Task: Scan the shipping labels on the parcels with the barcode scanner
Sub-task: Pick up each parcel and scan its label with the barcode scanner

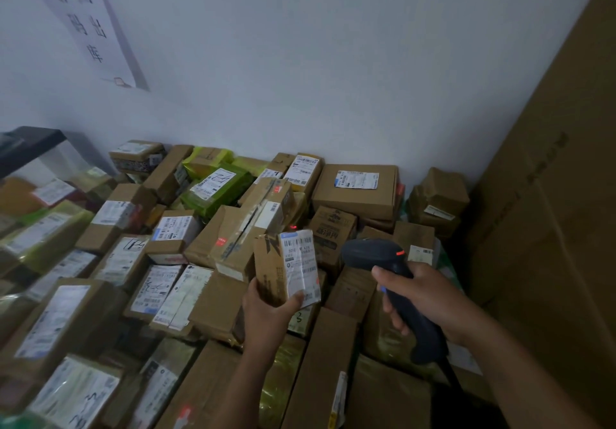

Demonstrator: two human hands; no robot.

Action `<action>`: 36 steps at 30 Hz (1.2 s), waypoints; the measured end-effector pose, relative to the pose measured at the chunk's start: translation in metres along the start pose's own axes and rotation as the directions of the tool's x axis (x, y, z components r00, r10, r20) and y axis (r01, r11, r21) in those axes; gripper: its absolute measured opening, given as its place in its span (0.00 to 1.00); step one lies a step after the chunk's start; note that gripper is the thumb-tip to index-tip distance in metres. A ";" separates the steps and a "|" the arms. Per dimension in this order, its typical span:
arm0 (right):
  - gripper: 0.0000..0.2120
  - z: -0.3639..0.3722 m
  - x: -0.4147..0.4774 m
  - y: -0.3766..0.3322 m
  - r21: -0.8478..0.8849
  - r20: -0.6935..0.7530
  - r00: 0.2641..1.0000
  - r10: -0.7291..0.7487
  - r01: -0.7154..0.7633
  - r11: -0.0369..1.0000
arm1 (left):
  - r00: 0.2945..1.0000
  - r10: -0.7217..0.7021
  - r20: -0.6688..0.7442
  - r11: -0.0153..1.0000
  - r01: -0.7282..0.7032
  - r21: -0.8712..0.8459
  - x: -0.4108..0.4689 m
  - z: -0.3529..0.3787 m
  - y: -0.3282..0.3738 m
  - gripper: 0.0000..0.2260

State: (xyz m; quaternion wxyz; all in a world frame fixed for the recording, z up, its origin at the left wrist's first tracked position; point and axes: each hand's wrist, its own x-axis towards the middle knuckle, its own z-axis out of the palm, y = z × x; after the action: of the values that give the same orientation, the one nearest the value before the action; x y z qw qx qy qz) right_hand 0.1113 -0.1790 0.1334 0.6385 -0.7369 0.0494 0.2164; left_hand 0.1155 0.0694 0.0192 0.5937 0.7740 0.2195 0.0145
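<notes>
A person worked through a room of deliveries, both forearms reaching in from the near edge. The left hand [266, 315] gripped a small parcel [269, 262] from below, thumb pressed over the lower edge of its shipping label [300, 260] and fingers wrapped behind the cardboard. The box was lifted clear of the heap and stood upright, label turned to the right, apparently so that the barcode faced the reader squarely.

Just beside it, the right hand [430, 298] was closed round the handle of the dark barcode scanner [373, 253], index finger curled at the front where a trigger would sit. The wrist was cocked inward, aiming the scanner's head at the label from close by, not touching it. A small red light showed on the scanner's body. A red spot [293, 227] glowed on the cartons just above the held box, which suggested the beam was overshooting the label.

Beyond the hands, the pile of parcels [230, 238] lay mostly label-up, a green parcel [218, 188] among the brown ones. A tall carton [550, 245] stood at the right. On the white wall [316, 78] behind hung a paper notice [83, 22].
</notes>
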 end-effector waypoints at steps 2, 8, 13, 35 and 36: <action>0.20 0.000 -0.001 -0.001 -0.005 -0.004 1.000 0.003 -0.003 1.000 | 1.000 0.005 0.002 1.000 -0.005 -0.001 0.000 0.000 -0.002 0.44; 0.24 -0.002 0.001 -0.001 -0.005 -0.002 1.000 0.017 -0.017 1.000 | 1.000 0.008 0.008 1.000 -0.007 -0.013 0.002 0.000 -0.005 0.44; 0.29 -0.003 0.003 0.001 -0.017 -0.008 1.000 0.030 -0.030 0.999 | 1.000 -0.001 0.015 1.000 0.001 -0.016 0.005 -0.001 -0.007 0.42; 0.16 -0.024 0.050 0.023 0.101 -0.215 0.975 0.055 -0.034 0.994 | 0.983 0.177 0.043 0.763 -0.164 0.626 0.096 0.110 0.057 0.45; 0.16 -0.023 0.051 0.026 0.097 -0.218 0.974 0.059 -0.039 0.994 | 0.982 0.179 0.053 0.747 -0.171 0.643 0.099 0.113 0.056 0.44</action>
State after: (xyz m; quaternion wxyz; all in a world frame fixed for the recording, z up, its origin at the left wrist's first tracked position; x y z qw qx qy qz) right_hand 0.1545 -0.1957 0.0924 0.6570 -0.7246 0.1481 0.1463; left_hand 0.2551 -0.0096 0.0137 0.2865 0.9476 0.1413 -0.0016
